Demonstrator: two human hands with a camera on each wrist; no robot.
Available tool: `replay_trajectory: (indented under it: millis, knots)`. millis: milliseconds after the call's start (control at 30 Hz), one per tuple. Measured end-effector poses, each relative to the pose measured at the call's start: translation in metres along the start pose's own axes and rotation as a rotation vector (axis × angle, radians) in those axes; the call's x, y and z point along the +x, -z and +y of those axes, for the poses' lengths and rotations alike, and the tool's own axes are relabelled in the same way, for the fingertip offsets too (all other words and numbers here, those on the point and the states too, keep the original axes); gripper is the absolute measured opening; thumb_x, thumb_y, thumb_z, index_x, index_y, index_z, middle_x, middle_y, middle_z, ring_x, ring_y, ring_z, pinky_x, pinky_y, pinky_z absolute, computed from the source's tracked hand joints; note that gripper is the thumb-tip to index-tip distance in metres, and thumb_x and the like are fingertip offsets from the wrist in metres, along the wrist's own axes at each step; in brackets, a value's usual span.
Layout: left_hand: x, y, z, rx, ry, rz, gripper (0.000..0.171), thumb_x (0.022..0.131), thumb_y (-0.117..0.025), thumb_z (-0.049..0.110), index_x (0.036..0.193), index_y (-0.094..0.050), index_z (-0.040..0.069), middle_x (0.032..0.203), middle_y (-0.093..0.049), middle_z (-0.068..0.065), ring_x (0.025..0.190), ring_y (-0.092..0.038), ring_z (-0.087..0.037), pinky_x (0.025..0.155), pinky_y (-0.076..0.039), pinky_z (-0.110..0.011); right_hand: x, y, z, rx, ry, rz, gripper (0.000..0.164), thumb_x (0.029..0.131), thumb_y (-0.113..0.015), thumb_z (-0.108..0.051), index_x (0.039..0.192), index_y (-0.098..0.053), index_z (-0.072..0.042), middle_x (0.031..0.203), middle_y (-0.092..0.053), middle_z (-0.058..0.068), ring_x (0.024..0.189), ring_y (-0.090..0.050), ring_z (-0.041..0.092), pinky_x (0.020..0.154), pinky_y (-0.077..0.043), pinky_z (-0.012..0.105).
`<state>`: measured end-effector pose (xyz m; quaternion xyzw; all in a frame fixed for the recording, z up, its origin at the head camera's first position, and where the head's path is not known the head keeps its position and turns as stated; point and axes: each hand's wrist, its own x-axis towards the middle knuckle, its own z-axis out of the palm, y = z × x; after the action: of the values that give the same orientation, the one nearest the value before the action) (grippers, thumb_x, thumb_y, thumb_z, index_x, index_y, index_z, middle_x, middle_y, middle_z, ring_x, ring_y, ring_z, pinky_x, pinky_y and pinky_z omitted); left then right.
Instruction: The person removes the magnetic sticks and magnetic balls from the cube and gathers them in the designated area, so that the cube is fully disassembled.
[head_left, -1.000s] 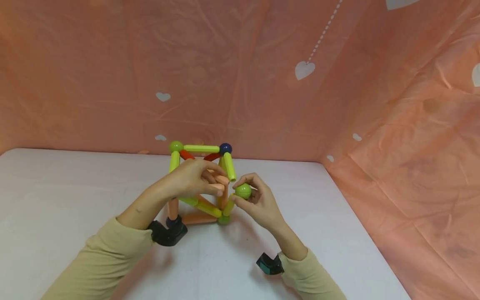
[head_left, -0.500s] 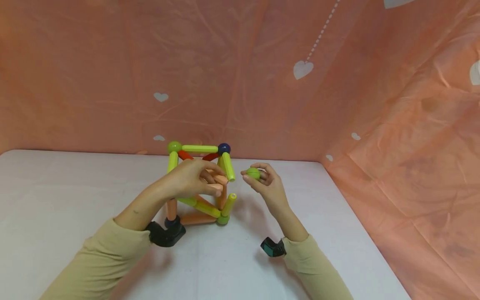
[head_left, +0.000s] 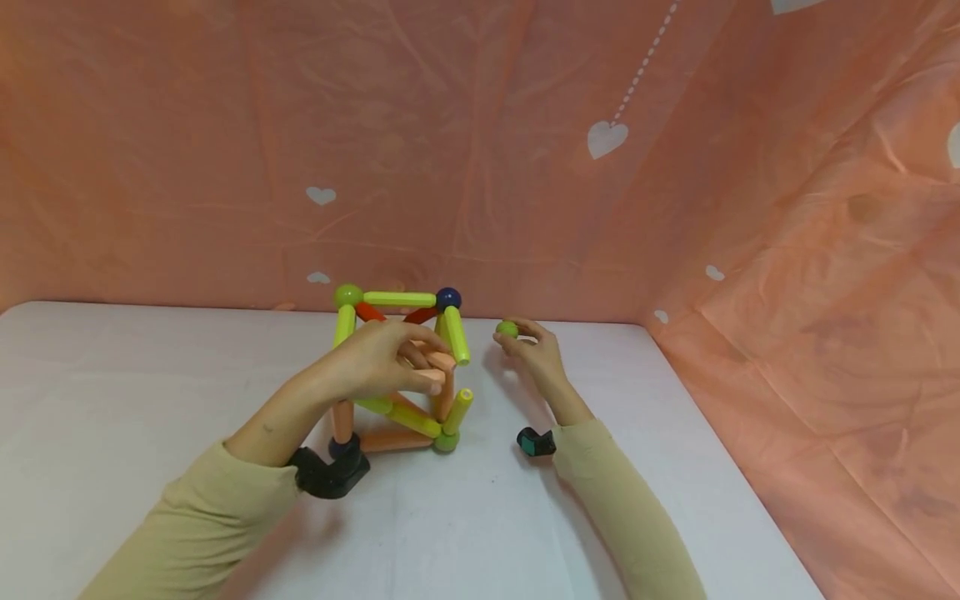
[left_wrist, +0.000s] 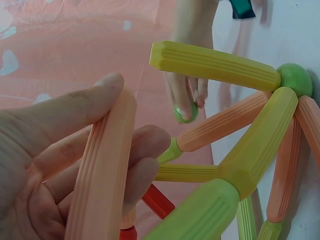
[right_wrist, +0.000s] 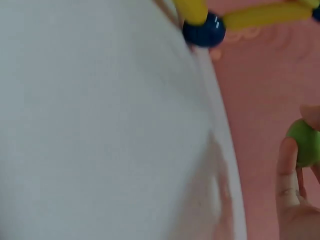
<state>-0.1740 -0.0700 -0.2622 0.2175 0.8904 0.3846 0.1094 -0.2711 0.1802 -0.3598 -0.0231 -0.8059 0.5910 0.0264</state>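
A toy frame of sticks and balls stands on the table, and my left hand [head_left: 386,358] reaches into it. Between its thumb and fingers is a peach stick [left_wrist: 102,170]. My right hand [head_left: 542,354], to the right of the frame, pinches a green ball [head_left: 507,330] by the fingertips, apart from the frame. From the frame's upper blue ball [head_left: 448,298] a lime stick [head_left: 457,335] slants down to a free end. A yellow stick [head_left: 459,410] rises from the lower green ball [head_left: 446,441], its tip free too. My left hand hides part of the frame's middle.
The white table [head_left: 637,500] ends at the back against a pink cloth [head_left: 487,167] with white hearts. The same cloth hangs along the right side. Dark wrist cameras sit on the left wrist [head_left: 330,473] and the right wrist [head_left: 536,442].
My right hand has drawn the green ball away from the yellow stick's tip, to the right and farther back. My left hand has stayed almost still with the peach stick.
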Motion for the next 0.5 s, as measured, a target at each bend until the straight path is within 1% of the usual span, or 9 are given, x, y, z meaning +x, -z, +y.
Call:
replay_trajectory:
  millis: [133,200,333,500]
  knots:
    - [-0.001,-0.001,0.001,0.000,0.001,-0.001,0.041,0.083,-0.076,0.028,0.120,-0.065,0.014,0.095,-0.070,0.000,0.096,-0.064,-0.020,0.084,-0.052,-0.038,0.014,-0.005,0.006,-0.068,-0.005,0.014,0.045,0.083,-0.072,-0.012,0.126,-0.060,-0.004,0.117,-0.058,0.017,0.073,-0.065,0.017,0.062,-0.055,0.025]
    - [-0.001,-0.002,0.001,0.000,0.002,-0.003,0.041,0.083,-0.076,0.028,0.120,-0.065,0.014,0.095,-0.070,0.000,0.096,-0.064,-0.020,0.084,-0.052,-0.038,0.020,-0.007,0.009,-0.100,-0.009,0.022,0.045,0.083,-0.071,-0.010,0.125,-0.060,-0.004,0.118,-0.059,0.018,0.073,-0.064,0.019,0.059,-0.053,0.024]
    - [-0.003,-0.004,0.002,-0.003,0.010,-0.004,0.041,0.083,-0.076,0.028,0.120,-0.065,0.015,0.095,-0.070,0.001,0.095,-0.063,-0.019,0.083,-0.052,-0.037,0.028,-0.008,0.013,-0.148,-0.031,0.051,0.045,0.081,-0.072,-0.012,0.124,-0.062,-0.007,0.120,-0.060,0.014,0.078,-0.061,0.017,0.059,-0.049,0.021]
    - [-0.005,-0.005,0.004,-0.002,0.019,-0.003,0.042,0.082,-0.076,0.030,0.120,-0.065,0.016,0.095,-0.070,0.001,0.092,-0.063,-0.019,0.081,-0.053,-0.036,0.033,-0.009,0.017,-0.185,-0.055,0.053,0.043,0.080,-0.075,-0.013,0.121,-0.064,-0.006,0.119,-0.061,0.014,0.093,-0.058,0.021,0.065,-0.047,0.020]
